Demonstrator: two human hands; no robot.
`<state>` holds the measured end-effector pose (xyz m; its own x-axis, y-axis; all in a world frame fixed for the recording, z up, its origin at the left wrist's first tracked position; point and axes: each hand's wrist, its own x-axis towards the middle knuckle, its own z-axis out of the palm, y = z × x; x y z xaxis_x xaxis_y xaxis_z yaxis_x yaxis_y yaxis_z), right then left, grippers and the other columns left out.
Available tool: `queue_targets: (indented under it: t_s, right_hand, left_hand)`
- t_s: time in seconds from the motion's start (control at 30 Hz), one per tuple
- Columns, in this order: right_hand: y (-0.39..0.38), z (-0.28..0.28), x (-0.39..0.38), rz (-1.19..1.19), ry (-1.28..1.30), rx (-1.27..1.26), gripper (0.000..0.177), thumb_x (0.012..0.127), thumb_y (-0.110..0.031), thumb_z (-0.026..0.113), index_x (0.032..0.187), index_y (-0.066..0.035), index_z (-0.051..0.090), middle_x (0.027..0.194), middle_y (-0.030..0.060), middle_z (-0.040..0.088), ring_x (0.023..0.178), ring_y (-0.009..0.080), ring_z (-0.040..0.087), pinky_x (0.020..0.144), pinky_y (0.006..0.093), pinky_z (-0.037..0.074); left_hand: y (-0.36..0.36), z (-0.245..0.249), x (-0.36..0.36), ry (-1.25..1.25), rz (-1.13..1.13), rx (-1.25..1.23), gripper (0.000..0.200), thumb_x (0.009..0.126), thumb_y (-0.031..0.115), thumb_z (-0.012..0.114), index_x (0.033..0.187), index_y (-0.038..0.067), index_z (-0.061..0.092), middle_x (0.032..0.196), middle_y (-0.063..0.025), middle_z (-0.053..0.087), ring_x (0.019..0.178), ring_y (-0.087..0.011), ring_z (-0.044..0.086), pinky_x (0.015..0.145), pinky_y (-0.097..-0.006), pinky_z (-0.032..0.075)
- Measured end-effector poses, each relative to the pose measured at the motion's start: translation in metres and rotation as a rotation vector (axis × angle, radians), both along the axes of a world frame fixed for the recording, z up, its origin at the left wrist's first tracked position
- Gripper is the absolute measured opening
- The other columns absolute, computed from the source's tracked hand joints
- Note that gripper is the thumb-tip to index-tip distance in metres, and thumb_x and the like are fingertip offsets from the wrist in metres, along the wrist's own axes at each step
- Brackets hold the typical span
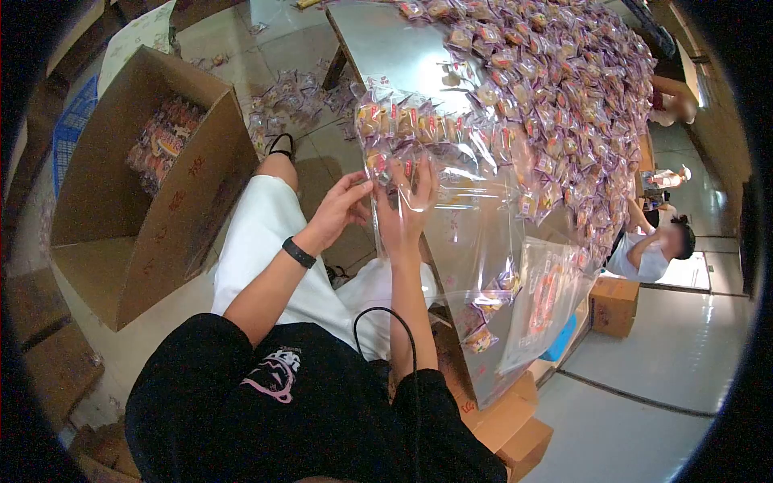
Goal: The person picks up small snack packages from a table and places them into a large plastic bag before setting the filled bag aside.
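A long clear plastic bag [475, 181] lies over the table's near edge, with rows of small wrapped packets [408, 125] lined up at its far end. My left hand [342, 211], with a black wristband, has its fingers bent together at the bag's left edge. Under or inside the clear film, my right hand [407, 205] rests with fingers spread against the packets of the nearer row. Glare on the film blurs which layer covers that hand.
Loose wrapped packets [555, 97] are heaped across the table [386, 44]. Flat printed bags [543, 298] lie at right. A cardboard box [193, 201] with packets inside stands at left. Packets [298, 92] litter the floor. Another person [644, 253] is at the right.
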<state>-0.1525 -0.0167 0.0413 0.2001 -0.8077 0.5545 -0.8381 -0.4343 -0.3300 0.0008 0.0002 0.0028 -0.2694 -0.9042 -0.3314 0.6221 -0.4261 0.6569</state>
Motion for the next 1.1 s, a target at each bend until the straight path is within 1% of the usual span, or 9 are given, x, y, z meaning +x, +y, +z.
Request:
queue_targets:
  t_s: [0.07, 0.17, 0.27, 0.47, 0.57, 0.67, 0.87, 0.97, 1.1]
  right_hand:
    - [-0.007, -0.012, 0.0, -0.005, -0.036, -0.051, 0.067, 0.084, -0.027, 0.081, 0.146, -0.019, 0.058, 0.159, 0.0234, 0.042, 0.151, 0.0425, 0.031, 0.124, 0.0574, 0.016]
    - [-0.003, -0.004, 0.009, -0.018, -0.104, -0.015, 0.07, 0.081, -0.015, 0.083, 0.146, -0.008, 0.055, 0.161, 0.0206, 0.036, 0.148, 0.0457, 0.033, 0.12, 0.0552, 0.03]
    - [0.008, 0.018, 0.009, -0.047, -0.155, -0.057, 0.071, 0.083, -0.012, 0.081, 0.147, -0.003, 0.051, 0.159, 0.021, 0.04, 0.147, 0.0441, 0.036, 0.12, 0.0532, 0.03]
    - [0.009, 0.008, -0.024, -0.04, -0.097, 0.12, 0.059, 0.089, -0.006, 0.073, 0.145, -0.01, 0.057, 0.157, 0.022, 0.043, 0.143, 0.0414, 0.044, 0.118, 0.0487, 0.035]
    - [0.001, 0.003, -0.024, -0.105, -0.217, 0.123, 0.06, 0.086, 0.0, 0.069, 0.144, -0.015, 0.059, 0.155, 0.022, 0.045, 0.142, 0.0417, 0.044, 0.116, 0.0489, 0.038]
    - [-0.001, 0.008, -0.02, -0.166, -0.252, 0.143, 0.056, 0.086, -0.003, 0.071, 0.141, -0.01, 0.061, 0.15, 0.0216, 0.05, 0.138, 0.0403, 0.049, 0.114, 0.0482, 0.04]
    - [-0.003, -0.019, -0.034, -0.098, -0.507, 0.057, 0.05, 0.087, -0.007, 0.075, 0.134, 0.0, 0.061, 0.145, 0.0216, 0.055, 0.133, 0.0356, 0.055, 0.108, 0.044, 0.046]
    - [-0.006, -0.04, -0.047, -0.209, -0.69, 0.259, 0.049, 0.088, -0.009, 0.076, 0.134, 0.0, 0.061, 0.132, 0.0212, 0.065, 0.124, 0.0333, 0.063, 0.103, 0.0423, 0.05]
    - [0.001, -0.003, -0.033, -0.219, -0.615, 0.27, 0.048, 0.09, -0.012, 0.077, 0.134, 0.0, 0.062, 0.115, 0.0187, 0.073, 0.107, 0.0298, 0.071, 0.095, 0.0396, 0.054]
  left_hand:
    - [0.001, 0.0, 0.003, -0.028, -0.021, 0.0, 0.064, 0.1, 0.037, 0.068, 0.148, 0.005, 0.042, 0.098, -0.0007, 0.063, 0.066, -0.0069, 0.057, 0.057, -0.0263, 0.049]
    - [0.002, 0.005, 0.002, -0.035, 0.012, 0.004, 0.065, 0.1, 0.038, 0.069, 0.148, 0.003, 0.043, 0.082, 0.0018, 0.056, 0.057, -0.006, 0.051, 0.052, -0.0263, 0.047]
    - [0.001, 0.011, 0.004, -0.017, 0.043, 0.027, 0.065, 0.1, 0.037, 0.069, 0.148, 0.002, 0.043, 0.078, 0.0026, 0.056, 0.055, -0.006, 0.049, 0.051, -0.0256, 0.046]
    - [0.001, 0.004, 0.002, 0.009, 0.033, 0.002, 0.063, 0.1, 0.036, 0.067, 0.147, 0.001, 0.044, 0.101, -0.0002, 0.064, 0.057, -0.0049, 0.049, 0.053, -0.025, 0.048]
    - [0.001, 0.011, 0.003, 0.004, 0.032, -0.006, 0.062, 0.101, 0.035, 0.066, 0.147, 0.0, 0.043, 0.114, -0.0012, 0.064, 0.058, -0.0045, 0.048, 0.056, -0.0252, 0.05]
    - [0.0, 0.003, 0.004, -0.003, 0.009, -0.035, 0.062, 0.101, 0.035, 0.065, 0.147, 0.0, 0.043, 0.121, -0.0016, 0.064, 0.059, -0.0045, 0.049, 0.058, -0.0252, 0.051]
    - [-0.001, 0.0, 0.003, -0.014, 0.018, -0.008, 0.062, 0.102, 0.036, 0.064, 0.148, 0.001, 0.042, 0.122, -0.0023, 0.065, 0.069, -0.0064, 0.058, 0.063, -0.0271, 0.053]
    - [-0.001, 0.001, 0.004, -0.02, 0.005, -0.001, 0.061, 0.102, 0.038, 0.064, 0.147, 0.003, 0.043, 0.12, -0.0017, 0.064, 0.075, -0.0077, 0.061, 0.066, -0.0283, 0.054]
    - [0.0, 0.003, 0.002, -0.009, 0.019, 0.015, 0.059, 0.102, 0.039, 0.063, 0.146, 0.004, 0.044, 0.117, -0.0007, 0.064, 0.08, -0.0081, 0.063, 0.067, -0.0285, 0.055]
